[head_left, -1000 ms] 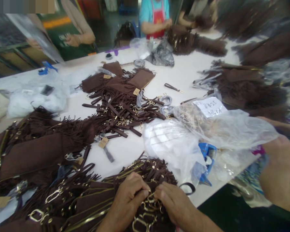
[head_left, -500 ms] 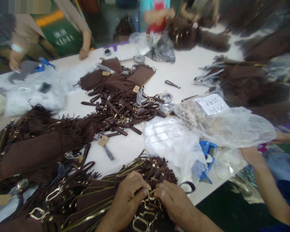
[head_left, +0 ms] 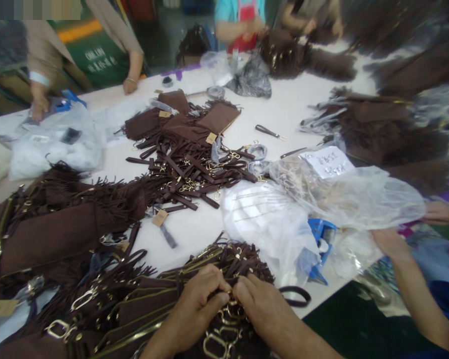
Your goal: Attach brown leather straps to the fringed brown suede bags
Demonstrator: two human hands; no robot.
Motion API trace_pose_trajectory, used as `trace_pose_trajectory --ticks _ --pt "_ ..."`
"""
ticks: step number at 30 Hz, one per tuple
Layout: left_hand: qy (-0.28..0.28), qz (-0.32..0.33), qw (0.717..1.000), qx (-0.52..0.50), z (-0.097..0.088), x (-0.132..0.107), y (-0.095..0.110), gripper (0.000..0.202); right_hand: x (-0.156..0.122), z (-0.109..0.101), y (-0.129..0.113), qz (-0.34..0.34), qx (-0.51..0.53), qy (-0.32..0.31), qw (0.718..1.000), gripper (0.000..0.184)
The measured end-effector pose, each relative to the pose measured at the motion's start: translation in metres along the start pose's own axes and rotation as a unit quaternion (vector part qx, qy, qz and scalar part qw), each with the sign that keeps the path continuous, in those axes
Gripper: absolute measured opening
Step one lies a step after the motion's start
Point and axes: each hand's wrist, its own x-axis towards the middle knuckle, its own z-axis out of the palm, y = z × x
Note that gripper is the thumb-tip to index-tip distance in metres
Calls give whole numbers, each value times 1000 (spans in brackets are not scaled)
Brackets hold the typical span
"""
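Hardware [head_left: 231,296] in gold sits pinched between fingertips [head_left: 221,300] of my left hand [head_left: 199,303], my right hand [head_left: 260,305] curled against it, grip unclear.

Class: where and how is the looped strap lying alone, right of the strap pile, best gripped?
Probably pinch the looped strap across its middle, from above: its narrow band lies flat on the table, apart from the strap pile, its gold clasp at the right end.

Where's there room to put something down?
Bare tabletop shows around the lone strap beyond the strap heap, and on its near side beside the white plastic bag. Brown fringed bags crowd the left hand and right hand.
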Motion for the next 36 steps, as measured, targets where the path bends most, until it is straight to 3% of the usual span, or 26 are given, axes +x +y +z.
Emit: trace_pose_trajectory --ticks 7,14,19,22,24,28,30,33,34,36 --pt "12 -10 1000 -25 2 -3 -5 17 7 0 3 1 -14 2 1000 36" --pt "36 -44 998 -36 5 0 -6 12 9 0 6 -39 -66 17 997 35" --pt "64 -79 995 12 9 2 1 10 14 -6 4 7 -136 3 991 31" --pt "78 -84 992 59 11 0 2 10 8 -18 8 22 -68 -17 997 25" --pt "72 -49 993 77 9 -2 2 4 -3 -25 10 21 42 -13 999 24" --pt "62 92 986 121 6 -7 1 18 -29 -27 5 -37 164 11 986 12" --pt "58 140 977 150 6 -10 1 23 -38 -26 2 -34 241 -33 969 13" --pt "49 192 960 197 9 -14 2 20 -38 -27 5 56 383 -130 913 22" --pt "45 203 955 211 10 -14 1 19 -35 -28 8 101 392 -123 906 25" --pt "36 214 948 231 13 -14 0 19 -24 -28 17 175 341 -40 923 29"
